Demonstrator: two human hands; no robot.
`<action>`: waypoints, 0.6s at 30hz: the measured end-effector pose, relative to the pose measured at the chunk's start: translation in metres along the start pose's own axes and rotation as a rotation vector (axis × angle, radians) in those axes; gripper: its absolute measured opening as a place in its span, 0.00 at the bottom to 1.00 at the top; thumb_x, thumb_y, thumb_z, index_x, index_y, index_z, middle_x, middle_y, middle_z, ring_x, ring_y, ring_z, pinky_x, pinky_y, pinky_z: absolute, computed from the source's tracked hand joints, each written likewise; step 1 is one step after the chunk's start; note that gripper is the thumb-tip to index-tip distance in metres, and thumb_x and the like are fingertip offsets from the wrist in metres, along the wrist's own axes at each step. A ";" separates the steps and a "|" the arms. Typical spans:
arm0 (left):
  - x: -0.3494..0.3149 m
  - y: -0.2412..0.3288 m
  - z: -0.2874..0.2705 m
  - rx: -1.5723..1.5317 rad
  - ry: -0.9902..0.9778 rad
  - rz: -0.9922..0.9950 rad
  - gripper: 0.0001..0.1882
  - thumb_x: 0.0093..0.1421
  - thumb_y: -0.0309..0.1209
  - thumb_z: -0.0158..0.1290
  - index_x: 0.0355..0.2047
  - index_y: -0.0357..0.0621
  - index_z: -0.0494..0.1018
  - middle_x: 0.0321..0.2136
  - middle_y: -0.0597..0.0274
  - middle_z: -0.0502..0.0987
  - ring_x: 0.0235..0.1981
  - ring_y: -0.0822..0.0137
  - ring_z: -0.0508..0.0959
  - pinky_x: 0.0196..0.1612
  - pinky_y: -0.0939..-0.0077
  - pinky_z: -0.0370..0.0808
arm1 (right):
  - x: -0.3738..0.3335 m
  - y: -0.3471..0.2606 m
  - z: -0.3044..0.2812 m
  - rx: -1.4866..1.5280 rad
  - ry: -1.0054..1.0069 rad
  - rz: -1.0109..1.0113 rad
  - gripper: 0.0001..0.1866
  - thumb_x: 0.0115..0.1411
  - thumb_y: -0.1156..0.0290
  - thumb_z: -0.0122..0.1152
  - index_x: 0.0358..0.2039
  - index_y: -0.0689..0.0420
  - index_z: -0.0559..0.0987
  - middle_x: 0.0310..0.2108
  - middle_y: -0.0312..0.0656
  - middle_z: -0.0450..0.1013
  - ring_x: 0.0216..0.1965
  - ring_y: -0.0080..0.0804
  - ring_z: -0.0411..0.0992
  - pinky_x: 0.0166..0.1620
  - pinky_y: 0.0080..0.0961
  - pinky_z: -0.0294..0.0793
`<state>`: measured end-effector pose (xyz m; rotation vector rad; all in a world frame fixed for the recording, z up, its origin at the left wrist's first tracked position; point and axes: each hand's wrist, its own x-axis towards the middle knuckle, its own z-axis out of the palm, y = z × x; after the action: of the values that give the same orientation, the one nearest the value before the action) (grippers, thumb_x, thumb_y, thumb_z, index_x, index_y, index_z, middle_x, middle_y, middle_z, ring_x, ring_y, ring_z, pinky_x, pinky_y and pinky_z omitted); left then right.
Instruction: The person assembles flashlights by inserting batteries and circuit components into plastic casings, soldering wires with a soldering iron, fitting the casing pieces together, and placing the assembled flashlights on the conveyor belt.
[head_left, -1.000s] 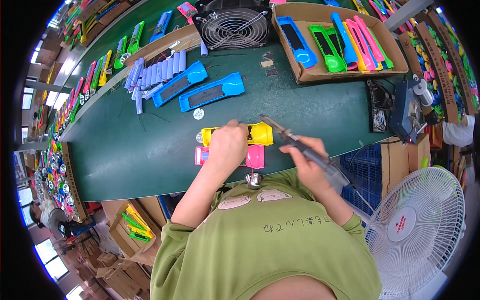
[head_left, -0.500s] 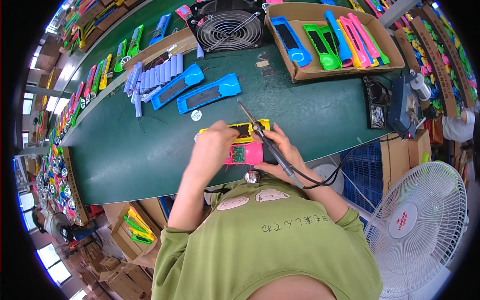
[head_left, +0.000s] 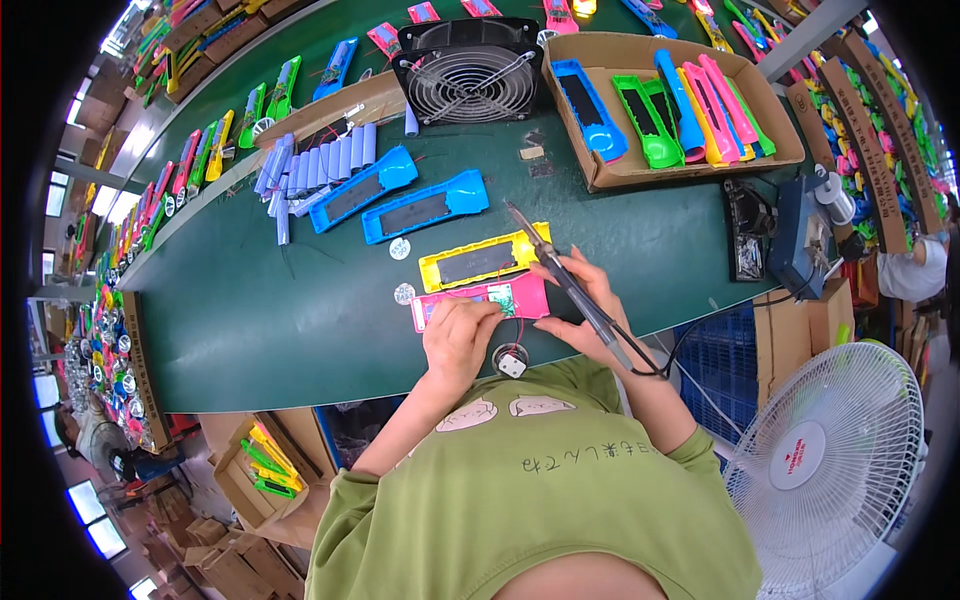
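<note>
My right hand (head_left: 592, 305) holds a soldering iron (head_left: 585, 305), its tip pointing up and left over the table. The same hand's fingers and thumb reach the right end of a pink plastic shell (head_left: 532, 297). A small green circuit board (head_left: 502, 298) sits inside that shell. My left hand (head_left: 460, 335) is closed over the shell's left part, fingertips pressed together beside the board; what they pinch is hidden. Thin red wires run from the board to a round silvery part (head_left: 511, 361) at the table edge. Just beyond lies an open yellow shell (head_left: 432, 275).
Two blue shells (head_left: 425, 205) and several lilac battery cells (head_left: 325, 160) lie farther left. A black fan (head_left: 472, 85) and a cardboard box (head_left: 690, 178) of coloured shells stand at the back. At right are the soldering station (head_left: 800, 230) and a white fan (head_left: 820, 460).
My left hand has come down off the yellow shell onto the pink one, uncovering both. The silvery part now shows its white-topped side. The iron is still in my right hand.
</note>
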<state>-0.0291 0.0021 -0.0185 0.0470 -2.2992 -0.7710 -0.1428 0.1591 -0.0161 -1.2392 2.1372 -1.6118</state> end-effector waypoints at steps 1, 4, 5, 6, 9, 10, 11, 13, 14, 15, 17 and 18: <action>-0.003 -0.001 0.003 -0.054 0.036 -0.098 0.14 0.37 0.17 0.60 0.26 0.41 0.71 0.24 0.63 0.75 0.24 0.64 0.73 0.25 0.75 0.70 | -0.003 -0.004 0.002 0.090 0.077 -0.033 0.29 0.44 0.72 0.67 0.44 0.59 0.61 0.36 0.46 0.74 0.46 0.35 0.70 0.61 0.39 0.47; 0.003 -0.004 0.004 -0.023 0.050 0.055 0.14 0.37 0.17 0.60 0.26 0.40 0.71 0.23 0.63 0.74 0.23 0.63 0.73 0.23 0.76 0.69 | -0.018 -0.017 -0.001 0.154 0.191 -0.021 0.19 0.48 0.77 0.61 0.39 0.60 0.64 0.34 0.42 0.75 0.41 0.31 0.73 0.61 0.44 0.46; 0.005 -0.004 0.003 0.015 0.052 0.155 0.13 0.37 0.17 0.59 0.26 0.40 0.71 0.23 0.62 0.74 0.23 0.63 0.73 0.23 0.77 0.68 | -0.026 -0.020 -0.002 0.163 0.211 -0.010 0.17 0.49 0.79 0.60 0.39 0.61 0.65 0.33 0.41 0.76 0.39 0.30 0.74 0.60 0.46 0.46; 0.006 -0.004 0.002 0.013 0.049 0.153 0.13 0.37 0.17 0.59 0.26 0.40 0.71 0.23 0.62 0.74 0.23 0.63 0.73 0.23 0.77 0.68 | -0.032 -0.024 -0.002 0.157 0.266 -0.010 0.14 0.50 0.80 0.58 0.37 0.61 0.67 0.29 0.41 0.76 0.36 0.27 0.75 0.59 0.48 0.48; 0.005 -0.007 -0.001 0.098 -0.033 0.209 0.12 0.37 0.18 0.59 0.26 0.40 0.72 0.24 0.61 0.72 0.25 0.63 0.71 0.27 0.74 0.69 | -0.046 -0.025 -0.010 -0.021 0.239 -0.044 0.12 0.50 0.79 0.58 0.36 0.62 0.69 0.26 0.41 0.76 0.32 0.27 0.75 0.59 0.47 0.49; 0.004 -0.008 -0.002 0.101 -0.067 0.185 0.12 0.38 0.19 0.59 0.25 0.40 0.72 0.26 0.61 0.71 0.26 0.63 0.71 0.27 0.74 0.69 | -0.049 -0.022 -0.008 0.028 0.286 -0.045 0.10 0.50 0.79 0.57 0.35 0.62 0.71 0.25 0.41 0.76 0.31 0.27 0.75 0.58 0.47 0.50; 0.002 -0.008 -0.003 0.105 -0.100 0.159 0.11 0.38 0.20 0.59 0.25 0.41 0.73 0.28 0.60 0.71 0.27 0.63 0.71 0.28 0.75 0.70 | -0.050 -0.022 -0.006 0.030 0.284 -0.042 0.10 0.50 0.79 0.57 0.35 0.62 0.71 0.25 0.41 0.76 0.31 0.27 0.75 0.58 0.47 0.50; 0.004 0.002 -0.007 0.067 -0.138 -0.009 0.10 0.39 0.19 0.59 0.25 0.40 0.73 0.29 0.59 0.70 0.29 0.63 0.71 0.29 0.75 0.70 | -0.054 -0.024 -0.001 0.172 0.409 0.055 0.11 0.50 0.79 0.57 0.36 0.60 0.71 0.22 0.39 0.75 0.31 0.27 0.75 0.59 0.49 0.48; 0.006 0.007 -0.009 0.031 -0.170 -0.174 0.10 0.39 0.18 0.59 0.24 0.40 0.73 0.30 0.59 0.69 0.30 0.64 0.72 0.30 0.75 0.70 | -0.059 -0.020 -0.001 0.198 0.386 0.070 0.11 0.51 0.81 0.55 0.36 0.63 0.70 0.32 0.44 0.73 0.32 0.29 0.74 0.53 0.45 0.63; 0.008 0.010 -0.012 0.032 -0.174 -0.178 0.10 0.39 0.18 0.59 0.24 0.40 0.73 0.30 0.59 0.69 0.30 0.64 0.72 0.30 0.75 0.70 | -0.059 -0.023 0.003 0.200 0.384 0.074 0.11 0.51 0.81 0.55 0.36 0.63 0.70 0.32 0.44 0.73 0.32 0.29 0.74 0.53 0.45 0.63; 0.012 0.013 -0.015 -0.072 -0.168 -0.306 0.07 0.40 0.17 0.58 0.22 0.37 0.73 0.34 0.56 0.68 0.32 0.64 0.72 0.30 0.77 0.72 | -0.058 -0.031 0.013 0.617 0.589 0.332 0.10 0.51 0.83 0.54 0.36 0.66 0.68 0.43 0.49 0.65 0.32 0.30 0.74 0.40 0.32 0.76; 0.012 0.013 -0.014 -0.122 -0.143 -0.342 0.06 0.41 0.15 0.57 0.21 0.35 0.72 0.33 0.56 0.68 0.33 0.64 0.72 0.30 0.79 0.73 | -0.059 -0.025 0.015 0.643 0.579 0.393 0.10 0.52 0.84 0.53 0.35 0.69 0.68 0.48 0.49 0.59 0.31 0.31 0.73 0.29 0.19 0.79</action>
<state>-0.0269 0.0024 0.0044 0.3470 -2.4047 -1.1185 -0.0841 0.1889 -0.0188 -0.1592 1.6948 -2.3578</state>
